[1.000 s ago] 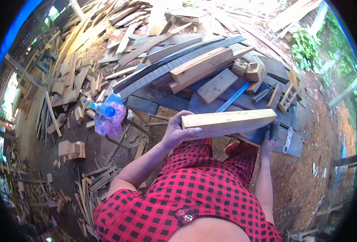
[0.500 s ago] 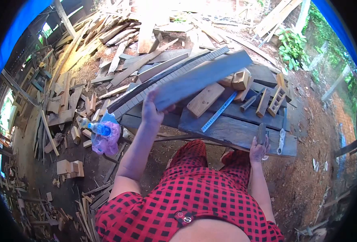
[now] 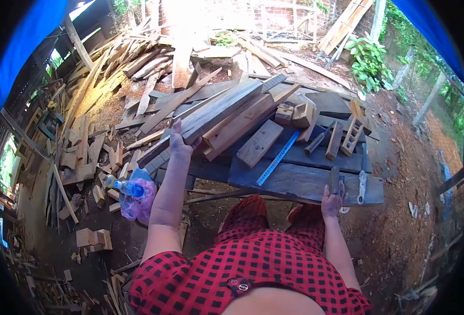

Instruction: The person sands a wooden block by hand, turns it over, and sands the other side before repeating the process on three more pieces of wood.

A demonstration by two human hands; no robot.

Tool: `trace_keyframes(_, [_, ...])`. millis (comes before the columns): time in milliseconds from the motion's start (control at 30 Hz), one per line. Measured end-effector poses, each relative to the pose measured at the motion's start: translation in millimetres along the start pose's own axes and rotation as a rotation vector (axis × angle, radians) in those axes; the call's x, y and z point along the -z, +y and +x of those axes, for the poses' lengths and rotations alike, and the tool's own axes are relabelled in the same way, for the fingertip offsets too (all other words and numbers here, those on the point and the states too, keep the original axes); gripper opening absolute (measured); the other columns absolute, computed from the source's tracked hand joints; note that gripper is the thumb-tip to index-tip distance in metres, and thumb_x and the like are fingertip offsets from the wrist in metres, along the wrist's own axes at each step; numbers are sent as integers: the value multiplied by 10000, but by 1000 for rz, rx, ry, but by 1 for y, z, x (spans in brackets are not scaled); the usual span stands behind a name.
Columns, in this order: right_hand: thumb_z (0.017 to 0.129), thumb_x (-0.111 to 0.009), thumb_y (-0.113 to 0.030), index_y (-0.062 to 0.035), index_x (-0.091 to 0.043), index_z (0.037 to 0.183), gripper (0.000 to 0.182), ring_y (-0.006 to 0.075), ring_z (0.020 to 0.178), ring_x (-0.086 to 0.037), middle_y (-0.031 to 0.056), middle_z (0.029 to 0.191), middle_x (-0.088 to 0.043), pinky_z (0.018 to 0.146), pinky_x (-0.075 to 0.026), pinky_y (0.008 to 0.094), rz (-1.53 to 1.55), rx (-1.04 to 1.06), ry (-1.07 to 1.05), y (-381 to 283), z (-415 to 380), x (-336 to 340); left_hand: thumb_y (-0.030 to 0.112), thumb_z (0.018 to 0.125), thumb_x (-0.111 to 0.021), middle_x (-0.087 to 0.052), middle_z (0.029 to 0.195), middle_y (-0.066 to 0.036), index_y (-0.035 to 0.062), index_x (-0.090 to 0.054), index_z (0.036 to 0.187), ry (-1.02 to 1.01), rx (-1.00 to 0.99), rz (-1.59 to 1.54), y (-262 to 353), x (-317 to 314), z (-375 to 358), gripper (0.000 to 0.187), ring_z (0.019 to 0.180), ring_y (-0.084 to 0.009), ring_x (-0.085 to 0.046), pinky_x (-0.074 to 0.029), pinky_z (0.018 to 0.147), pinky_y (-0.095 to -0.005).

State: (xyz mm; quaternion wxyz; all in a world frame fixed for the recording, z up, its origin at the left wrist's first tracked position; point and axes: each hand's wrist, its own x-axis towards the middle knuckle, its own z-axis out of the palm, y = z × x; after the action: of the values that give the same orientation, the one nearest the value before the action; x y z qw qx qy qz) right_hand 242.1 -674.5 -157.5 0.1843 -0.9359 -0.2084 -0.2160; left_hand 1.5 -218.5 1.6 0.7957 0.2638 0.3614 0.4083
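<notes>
My left hand (image 3: 181, 144) grips the near end of a long grey plank (image 3: 219, 106), fingers wrapped around its edge. That plank slants away over the left part of the workbench (image 3: 300, 176), overlapping a stack of other boards. Just beside it is a reddish-brown wooden beam (image 3: 240, 127). At the bench's front right edge, my right hand (image 3: 332, 202) is closed around a short dark bar (image 3: 335, 179) standing up from the fingers. A whitish, narrow tool (image 3: 362, 187) lies close to the right of that hand. A blue ruler (image 3: 277, 159) rests on the bench between the hands.
Wooden blocks (image 3: 259, 143), a slotted wooden piece (image 3: 352, 137) and a dark metal tool (image 3: 318, 140) lie on the bench. A blue-capped bottle (image 3: 129, 188) and a pink plastic bag (image 3: 144, 198) are at its left. Scrap wood (image 3: 87, 157) covers the ground beyond.
My left hand has moved left and slightly down with the grey plank, bringing it over the stacked boards and uncovering the brown beam. My right hand keeps its hold on the dark bar.
</notes>
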Motion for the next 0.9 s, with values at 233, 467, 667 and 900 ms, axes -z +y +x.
trace_keyframes(233, [893,-543,-343,-61,-479,1304,503,249,1296,-386,110,1287,-525,1044,-226,565,22,15,6,0,-1,0,533,819,-588,-595,1054,-79,191,-488,1168,-47,172,157,-3,31,17,498,821,-279,-615,-520,636,-439])
trace_keyframes(467, [895,-543,-341,-57,-471,1312,510,269,1278,-404,121,1280,-526,1038,-234,575,25,24,11,2,-1,-2,431,817,-643,-548,1020,-146,125,-456,1219,-32,71,546,9,25,-33,538,679,-249,-631,-552,504,-361])
trace_keyframes(667, [910,-517,-353,-49,-470,1309,503,289,1283,-396,153,1317,-489,1049,-235,560,41,-2,-2,2,-1,-1,300,844,-633,-570,976,-132,77,-487,1192,-176,-5,482,17,52,-80,438,675,-227,-631,-553,545,-330])
trace_keyframes(900, [925,-489,-367,-66,-467,1317,495,289,1279,-404,161,1334,-475,1046,-240,560,-8,17,-35,6,0,-5,453,867,-579,-682,807,-70,26,-682,860,88,6,821,-63,125,-116,439,736,-181,-609,-471,658,-351])
